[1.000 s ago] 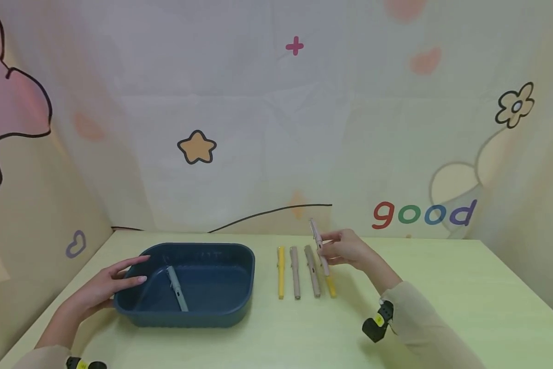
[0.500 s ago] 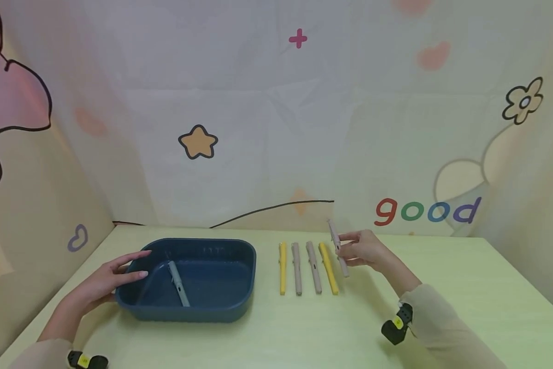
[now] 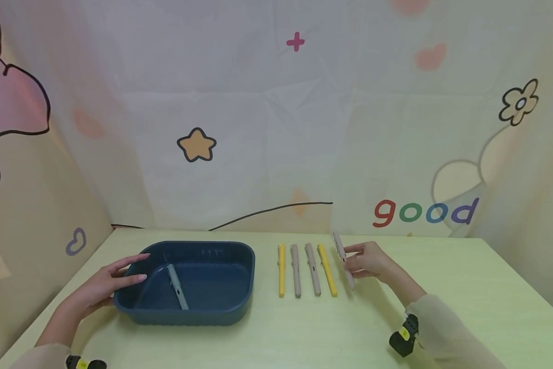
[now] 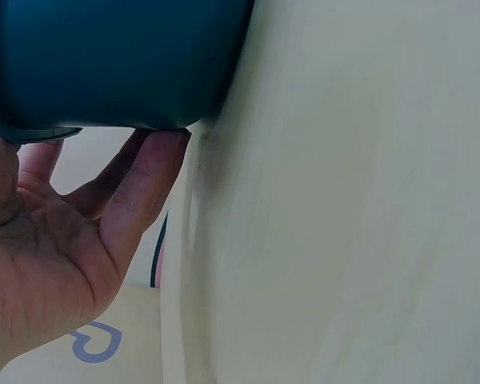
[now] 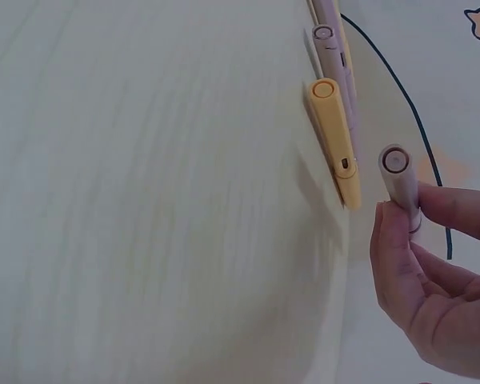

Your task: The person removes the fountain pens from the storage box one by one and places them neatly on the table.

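In the head view my left hand (image 3: 103, 287) grips the left end of a dark blue plastic basin (image 3: 193, 319), some fingers over the rim. The left wrist view shows fingertips against the outer wall of the basin (image 4: 120, 72). A grey-green pen (image 3: 178, 287) lies inside, slanted. My right hand (image 3: 370, 262) pinches a pale pinkish-grey capped pen (image 3: 343, 260) between thumb and fingers, tilted, right of the row. Its round end faces the right wrist camera. Beside it lie a yellow pen (image 3: 327, 270), two pinkish-grey pens (image 3: 313, 270) and another yellow pen (image 3: 282, 270).
The pale green-yellow table (image 3: 442, 287) meets a printed cloth backdrop (image 3: 276, 113) at its back edge. Cloth also hangs at both sides. Each wrist wears a small black camera (image 3: 404, 335).
My right hand has carried the pinkish-grey pen rightward from over the right-hand yellow pen, then lowered it towards the table beside that pen. My left hand stays on the basin.
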Tool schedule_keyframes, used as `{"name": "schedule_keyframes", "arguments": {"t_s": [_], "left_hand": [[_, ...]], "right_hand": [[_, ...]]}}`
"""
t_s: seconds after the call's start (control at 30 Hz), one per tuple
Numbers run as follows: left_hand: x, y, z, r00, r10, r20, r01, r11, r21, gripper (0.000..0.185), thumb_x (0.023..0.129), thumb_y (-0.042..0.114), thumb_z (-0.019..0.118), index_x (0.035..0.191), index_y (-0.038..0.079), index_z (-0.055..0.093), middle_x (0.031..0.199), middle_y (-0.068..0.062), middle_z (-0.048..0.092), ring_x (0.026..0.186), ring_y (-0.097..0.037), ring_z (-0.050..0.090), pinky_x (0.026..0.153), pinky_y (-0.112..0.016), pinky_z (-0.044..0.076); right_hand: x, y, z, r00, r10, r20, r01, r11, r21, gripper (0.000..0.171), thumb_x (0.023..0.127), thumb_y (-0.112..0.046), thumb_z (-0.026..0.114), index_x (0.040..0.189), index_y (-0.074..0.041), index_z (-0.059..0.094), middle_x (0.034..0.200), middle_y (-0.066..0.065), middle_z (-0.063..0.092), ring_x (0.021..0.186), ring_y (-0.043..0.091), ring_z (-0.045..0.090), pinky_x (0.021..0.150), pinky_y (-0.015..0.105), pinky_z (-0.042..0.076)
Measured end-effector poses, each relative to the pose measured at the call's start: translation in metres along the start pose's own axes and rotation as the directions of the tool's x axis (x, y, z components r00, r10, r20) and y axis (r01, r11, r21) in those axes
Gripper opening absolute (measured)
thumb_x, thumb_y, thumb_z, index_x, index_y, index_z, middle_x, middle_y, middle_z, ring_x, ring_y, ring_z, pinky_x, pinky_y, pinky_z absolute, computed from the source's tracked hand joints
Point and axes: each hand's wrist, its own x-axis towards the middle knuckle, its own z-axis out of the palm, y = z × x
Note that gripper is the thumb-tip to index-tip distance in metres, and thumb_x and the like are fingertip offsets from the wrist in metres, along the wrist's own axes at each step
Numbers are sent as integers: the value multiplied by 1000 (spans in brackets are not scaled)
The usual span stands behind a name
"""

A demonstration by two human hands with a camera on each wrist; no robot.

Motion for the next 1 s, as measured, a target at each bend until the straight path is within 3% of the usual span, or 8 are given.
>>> {"name": "schedule_keyframes", "arguments": {"t_s": [0.17,0.33,0.67,1.0], "left_hand": [[2,-1,0,1000,-2,1,2,1000,19,63,88,29,60,143,18,29,144,-34,10,110,-33,51,79,-45,50],[0,0,1,1000,-2,2,2,1000,4,62,88,28,60,142,20,31,143,-35,10,106,-30,54,78,-44,50],[-1,0,1,1000,3,3,-3,1000,16,62,89,28,59,143,19,30,144,-34,10,109,-32,52,79,-45,50],[0,-2,-1,1000,3,10,-4,1000,8,61,89,28,59,143,20,31,144,-34,8,106,-29,54,78,-45,51]], "right_hand": [[1,8,0,1000,6,-5,-6,1000,-31,50,79,1,63,124,14,45,88,13,63,66,13,60,64,32,54],[5,14,2,999,34,-20,-35,996,-78,49,78,0,65,121,14,47,85,10,62,64,12,59,64,32,54],[5,21,-2,999,51,-6,-52,995,-84,52,77,1,64,122,16,45,80,8,59,61,10,58,60,28,53],[10,18,1,997,56,-45,-64,976,-207,47,75,-2,66,118,12,53,78,7,57,57,10,54,54,25,52]]}}
